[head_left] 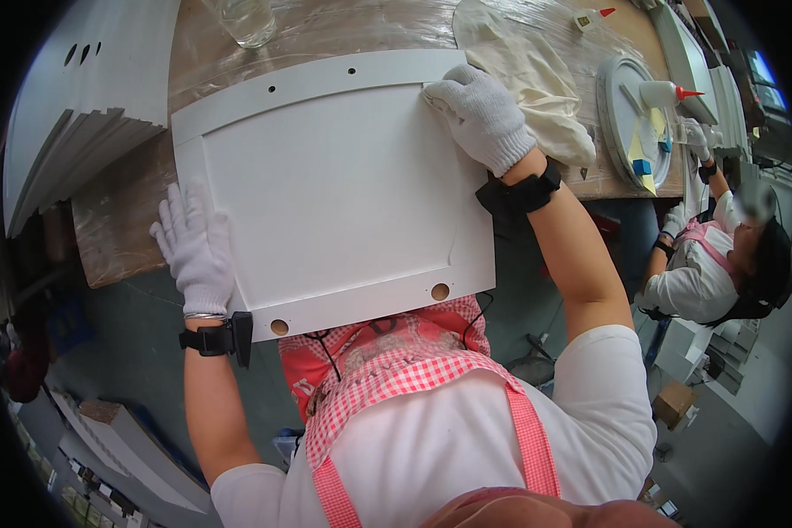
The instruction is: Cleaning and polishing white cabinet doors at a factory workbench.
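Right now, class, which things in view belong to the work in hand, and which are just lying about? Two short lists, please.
Work in hand:
white panel
gloved left hand, at its left edge
gloved right hand, at its upper right

Apparently lying about:
cream cloth
clear vessel
two red-tipped bottles
stacked white boards
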A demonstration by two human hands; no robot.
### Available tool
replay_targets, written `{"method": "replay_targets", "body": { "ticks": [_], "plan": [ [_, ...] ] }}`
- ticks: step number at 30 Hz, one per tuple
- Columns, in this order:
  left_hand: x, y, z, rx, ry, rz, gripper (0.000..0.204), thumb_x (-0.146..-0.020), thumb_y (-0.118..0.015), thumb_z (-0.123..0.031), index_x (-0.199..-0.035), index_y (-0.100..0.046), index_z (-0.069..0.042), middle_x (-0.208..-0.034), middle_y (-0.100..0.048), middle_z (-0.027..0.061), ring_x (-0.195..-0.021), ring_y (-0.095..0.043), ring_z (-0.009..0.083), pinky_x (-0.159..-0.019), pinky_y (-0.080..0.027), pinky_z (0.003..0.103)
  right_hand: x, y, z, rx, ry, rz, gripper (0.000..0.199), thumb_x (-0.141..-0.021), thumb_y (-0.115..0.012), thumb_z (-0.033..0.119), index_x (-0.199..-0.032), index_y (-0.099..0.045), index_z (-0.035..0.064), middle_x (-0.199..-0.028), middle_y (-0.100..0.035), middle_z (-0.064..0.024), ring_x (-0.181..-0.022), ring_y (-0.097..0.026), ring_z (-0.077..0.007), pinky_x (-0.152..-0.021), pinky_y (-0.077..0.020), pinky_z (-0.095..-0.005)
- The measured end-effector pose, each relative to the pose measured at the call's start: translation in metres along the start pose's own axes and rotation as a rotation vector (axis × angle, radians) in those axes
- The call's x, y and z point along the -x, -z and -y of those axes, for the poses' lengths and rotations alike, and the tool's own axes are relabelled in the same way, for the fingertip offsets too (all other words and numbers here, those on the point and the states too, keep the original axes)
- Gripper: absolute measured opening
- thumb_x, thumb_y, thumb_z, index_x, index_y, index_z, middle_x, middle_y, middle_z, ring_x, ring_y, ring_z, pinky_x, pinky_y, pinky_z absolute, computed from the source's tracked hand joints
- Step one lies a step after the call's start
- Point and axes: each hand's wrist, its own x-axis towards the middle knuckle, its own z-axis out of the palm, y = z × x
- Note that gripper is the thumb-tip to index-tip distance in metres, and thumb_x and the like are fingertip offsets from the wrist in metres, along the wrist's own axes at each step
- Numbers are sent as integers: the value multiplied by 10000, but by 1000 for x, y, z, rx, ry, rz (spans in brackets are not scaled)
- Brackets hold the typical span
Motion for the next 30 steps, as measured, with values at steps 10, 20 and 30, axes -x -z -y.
{"method": "replay_targets", "body": {
  "ticks": [10,20,30],
  "plan": [
    [0,8,-6,74,-1,-7,614,-1033,-532,-368,-1590,-396,-148,-1655,-322,178,-1536,-261,389,-1266,-87,540,-11,-3,3,101,-17,-7,93,-905,-692,134,-986,-732,114,-913,-662,-84,-850,-669,-304,-724,-552,-397],
    [-3,9,-8,64,-22,-19,621,-1021,-555,-348,-1579,-408,-120,-1642,-336,196,-1527,-274,399,-1256,-118,560,-19,0,3,156,-50,32,91,-904,-682,125,-974,-740,124,-904,-669,-85,-867,-675,-301,-731,-548,-408],
    [-2,9,-7,59,-19,-45,609,-1024,-543,-352,-1578,-416,-135,-1638,-345,196,-1528,-286,384,-1266,-102,533,-30,-1,8,148,-92,76,60,-904,-695,144,-948,-732,127,-919,-678,-79,-873,-681,-308,-730,-549,-410]
  ]
}}
